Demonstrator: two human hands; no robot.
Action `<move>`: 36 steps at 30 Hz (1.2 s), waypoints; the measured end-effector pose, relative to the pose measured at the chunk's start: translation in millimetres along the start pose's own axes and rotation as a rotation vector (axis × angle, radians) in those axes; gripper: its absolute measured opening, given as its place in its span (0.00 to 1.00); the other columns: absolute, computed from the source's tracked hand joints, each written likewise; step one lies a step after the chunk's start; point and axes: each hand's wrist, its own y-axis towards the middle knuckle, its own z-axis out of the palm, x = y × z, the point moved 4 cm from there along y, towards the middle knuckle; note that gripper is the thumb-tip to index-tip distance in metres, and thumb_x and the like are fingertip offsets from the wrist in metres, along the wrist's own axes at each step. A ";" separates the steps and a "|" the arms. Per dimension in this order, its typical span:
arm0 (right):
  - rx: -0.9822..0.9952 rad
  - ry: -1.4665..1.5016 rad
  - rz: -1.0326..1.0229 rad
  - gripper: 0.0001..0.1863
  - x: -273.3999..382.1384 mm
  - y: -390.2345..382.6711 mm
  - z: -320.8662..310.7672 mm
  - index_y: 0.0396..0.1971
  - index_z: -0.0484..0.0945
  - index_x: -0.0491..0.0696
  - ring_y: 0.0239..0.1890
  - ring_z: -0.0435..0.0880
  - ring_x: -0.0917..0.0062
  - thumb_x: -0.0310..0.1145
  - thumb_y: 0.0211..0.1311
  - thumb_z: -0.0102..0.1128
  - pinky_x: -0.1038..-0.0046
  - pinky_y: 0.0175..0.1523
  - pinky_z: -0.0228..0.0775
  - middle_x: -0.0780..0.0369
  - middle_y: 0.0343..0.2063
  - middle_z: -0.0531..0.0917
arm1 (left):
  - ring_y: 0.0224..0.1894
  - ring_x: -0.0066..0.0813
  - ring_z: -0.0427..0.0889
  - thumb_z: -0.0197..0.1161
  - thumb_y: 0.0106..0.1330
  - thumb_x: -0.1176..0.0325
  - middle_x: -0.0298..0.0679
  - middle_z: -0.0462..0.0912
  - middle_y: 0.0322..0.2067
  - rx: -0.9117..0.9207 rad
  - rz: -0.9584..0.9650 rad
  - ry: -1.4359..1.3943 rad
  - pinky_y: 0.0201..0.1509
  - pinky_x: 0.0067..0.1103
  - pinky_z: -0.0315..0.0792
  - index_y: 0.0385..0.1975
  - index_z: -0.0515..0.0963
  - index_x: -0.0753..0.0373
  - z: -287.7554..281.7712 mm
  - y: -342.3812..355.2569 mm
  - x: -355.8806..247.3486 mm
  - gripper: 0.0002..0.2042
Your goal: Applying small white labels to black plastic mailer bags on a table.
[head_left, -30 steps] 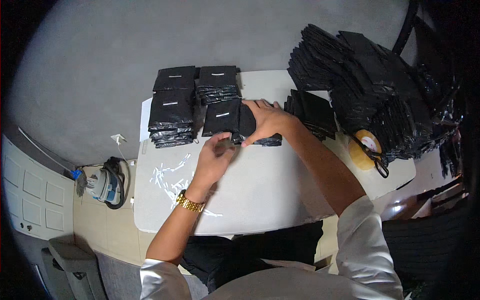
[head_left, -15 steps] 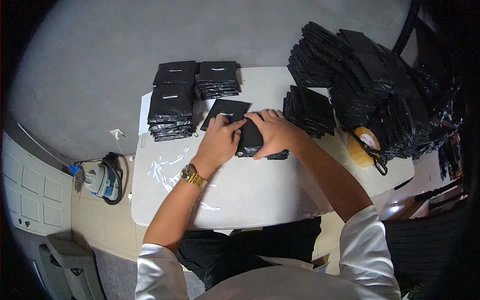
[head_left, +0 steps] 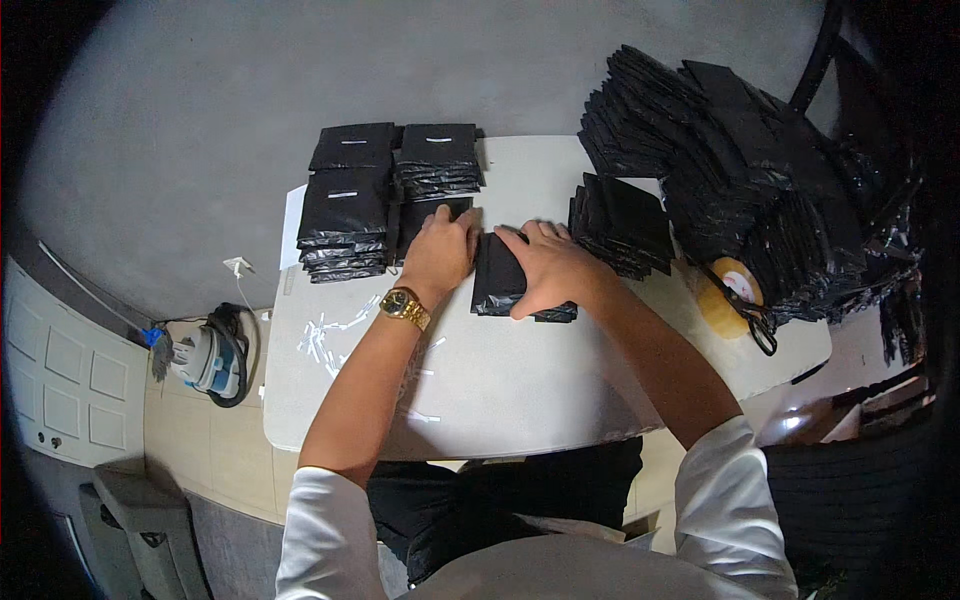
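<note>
My left hand [head_left: 441, 256], wearing a gold wristwatch [head_left: 404, 306], rests over a flat black packet [head_left: 417, 216] with its fingers bent on the top and far edge. That packet lies flat on the table, beside a tall pile of black packets and in front of another. Much of it is hidden under the hand. My right hand [head_left: 556, 268] spans a short stack of black packets [head_left: 495, 272] in the middle of the table, thumb at the near side and fingers over the far side.
Piles of black packets [head_left: 345, 215] with white strips on top stand at the left. Loose white paper strips [head_left: 325, 340] lie in front. At the right are another packet stack [head_left: 622, 222], a big black heap [head_left: 720, 140], a tape roll [head_left: 722, 312] and black scissors [head_left: 762, 330].
My left hand has slid the labelled packet leftward and away, off the middle stack and up against the left piles. My right hand has stayed on the middle stack.
</note>
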 end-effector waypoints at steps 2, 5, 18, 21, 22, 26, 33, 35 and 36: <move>-0.007 -0.011 0.000 0.73 0.9 2.1 2.3 0.85 0.56 0.47 0.78 0.65 0.44 0.50 0.35 0.87 0.51 0.83 0.60 0.43 0.71 0.69 | 0.53 0.58 0.85 0.65 0.72 0.70 0.55 0.84 0.50 -0.104 0.090 -0.093 0.63 0.44 0.80 0.68 0.82 0.61 -5.4 -2.6 2.0 0.23; -0.061 0.001 -0.008 0.73 -17.6 -0.5 10.4 0.85 0.56 0.49 0.77 0.65 0.44 0.49 0.34 0.87 0.50 0.82 0.61 0.43 0.70 0.70 | 0.53 0.55 0.84 0.68 0.66 0.75 0.51 0.84 0.50 -0.066 0.195 -0.023 0.63 0.42 0.80 0.66 0.84 0.61 -23.5 -21.5 -20.7 0.25; -0.106 0.032 -0.094 0.71 1.7 -16.3 14.5 0.85 0.58 0.50 0.74 0.67 0.39 0.47 0.34 0.87 0.45 0.79 0.63 0.41 0.68 0.71 | 0.51 0.50 0.91 0.66 0.68 0.80 0.52 0.90 0.49 -0.125 0.109 -0.387 0.57 0.35 0.84 0.53 0.89 0.67 -44.1 -63.2 -12.9 0.15; -0.096 0.050 -0.111 0.72 7.4 -33.0 19.3 0.85 0.57 0.51 0.76 0.66 0.39 0.50 0.35 0.87 0.43 0.82 0.57 0.39 0.69 0.70 | 0.44 0.39 0.93 0.71 0.71 0.76 0.52 0.90 0.48 0.016 -0.053 -0.565 0.48 0.29 0.86 0.61 0.84 0.67 -41.3 -95.0 -29.3 0.19; -0.068 0.077 -0.113 0.74 12.1 -40.7 19.6 0.86 0.56 0.51 0.78 0.65 0.39 0.52 0.35 0.88 0.41 0.84 0.51 0.37 0.71 0.69 | 0.42 0.36 0.93 0.73 0.70 0.74 0.52 0.89 0.47 0.061 -0.116 -0.634 0.46 0.28 0.86 0.65 0.82 0.68 -42.8 -107.3 -37.7 0.22; -0.064 0.073 -0.092 0.71 28.5 -72.5 23.7 0.85 0.58 0.50 0.74 0.68 0.40 0.49 0.36 0.87 0.44 0.81 0.59 0.41 0.68 0.70 | 0.36 0.33 0.91 0.76 0.70 0.70 0.53 0.89 0.46 0.128 -0.115 -0.600 0.44 0.29 0.84 0.68 0.78 0.70 -52.0 -141.4 -70.2 0.28; -0.274 0.196 -0.007 0.69 15.1 -120.8 20.3 0.83 0.63 0.55 0.80 0.63 0.38 0.52 0.37 0.93 0.41 0.83 0.57 0.37 0.78 0.61 | 0.39 0.48 0.90 0.82 0.61 0.67 0.58 0.87 0.47 0.033 -0.140 -0.423 0.47 0.35 0.84 0.63 0.82 0.73 -51.6 -148.3 -81.5 0.30; -0.246 0.221 0.057 0.66 9.7 -134.9 25.9 0.82 0.64 0.55 0.79 0.66 0.38 0.49 0.40 0.92 0.44 0.82 0.62 0.37 0.78 0.61 | 0.41 0.51 0.91 0.83 0.60 0.67 0.59 0.87 0.46 0.006 -0.112 -0.436 0.49 0.36 0.84 0.63 0.82 0.74 -46.9 -151.9 -85.1 0.31; -0.213 0.254 0.125 0.63 6.3 -139.2 30.4 0.82 0.66 0.54 0.77 0.69 0.39 0.45 0.43 0.92 0.47 0.80 0.67 0.37 0.77 0.61 | 0.43 0.55 0.91 0.84 0.58 0.66 0.60 0.87 0.46 -0.011 -0.086 -0.448 0.51 0.37 0.84 0.62 0.82 0.74 -45.1 -152.2 -87.3 0.33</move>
